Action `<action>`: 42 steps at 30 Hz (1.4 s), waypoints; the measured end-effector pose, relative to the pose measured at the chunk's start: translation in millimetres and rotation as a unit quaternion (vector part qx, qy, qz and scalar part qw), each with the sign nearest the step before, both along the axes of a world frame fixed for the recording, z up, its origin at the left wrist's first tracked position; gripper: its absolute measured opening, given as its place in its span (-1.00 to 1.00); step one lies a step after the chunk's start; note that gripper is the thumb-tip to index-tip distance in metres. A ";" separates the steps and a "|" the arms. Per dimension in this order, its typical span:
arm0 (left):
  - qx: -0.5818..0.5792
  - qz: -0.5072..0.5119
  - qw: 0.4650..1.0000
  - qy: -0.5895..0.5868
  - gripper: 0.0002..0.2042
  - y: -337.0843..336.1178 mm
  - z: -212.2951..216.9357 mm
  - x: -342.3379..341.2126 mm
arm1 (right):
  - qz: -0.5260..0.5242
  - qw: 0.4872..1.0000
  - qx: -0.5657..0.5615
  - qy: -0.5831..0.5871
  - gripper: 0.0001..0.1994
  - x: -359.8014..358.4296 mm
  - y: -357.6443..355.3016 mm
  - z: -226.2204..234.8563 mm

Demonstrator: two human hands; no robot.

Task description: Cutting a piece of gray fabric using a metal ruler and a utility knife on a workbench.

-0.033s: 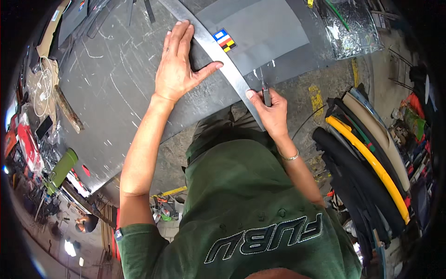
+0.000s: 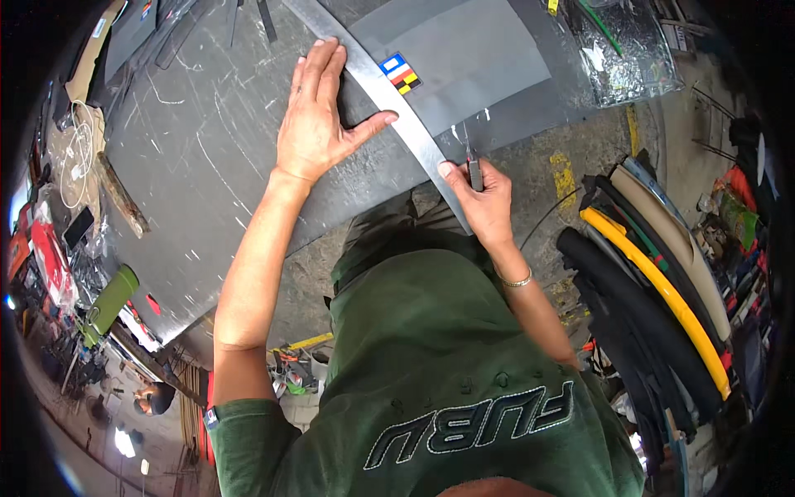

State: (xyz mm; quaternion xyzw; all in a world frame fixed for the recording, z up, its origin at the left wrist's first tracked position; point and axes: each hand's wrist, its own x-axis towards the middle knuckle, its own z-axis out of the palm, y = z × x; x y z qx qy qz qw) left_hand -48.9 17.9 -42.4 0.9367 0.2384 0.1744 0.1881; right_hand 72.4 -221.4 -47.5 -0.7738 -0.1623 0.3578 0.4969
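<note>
A long metal straightedge lies slantwise over the dark work table, its near end reaching past the front edge. My left hand is spread flat beside it, with fingertips and thumb at its left edge. To the right, my right hand grips a slim cutter knife, blade pointing away from me. The right thumb rests on the straightedge near its close end. A grey sheet lies along the straightedge's right side, with a small patch of coloured blocks on it.
Rolls of material, one yellow and several black, stand at the right. Clear plastic wrapping sits at the far right. On the left are a wooden stick, a phone-like dark slab and a green roll.
</note>
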 end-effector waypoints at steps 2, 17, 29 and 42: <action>0.001 0.001 1.000 0.001 0.00 0.6 0.2 0.4 | 0.002 1.000 -0.004 -0.005 -0.68 0.5 -0.3 -1.9; 0.001 0.009 1.000 0.011 0.01 0.1 1.4 2.2 | 0.001 1.000 0.004 -0.005 -0.74 -0.7 -2.9 -9.3; -0.007 0.008 1.000 0.023 0.02 -0.4 2.2 2.0 | -0.003 1.000 -0.004 -0.006 -0.74 -0.9 -1.1 -4.6; 0.027 0.018 0.999 0.028 -0.34 0.5 -1.5 -1.5 | 0.001 0.999 -0.033 -0.003 -0.73 -1.7 -0.1 2.1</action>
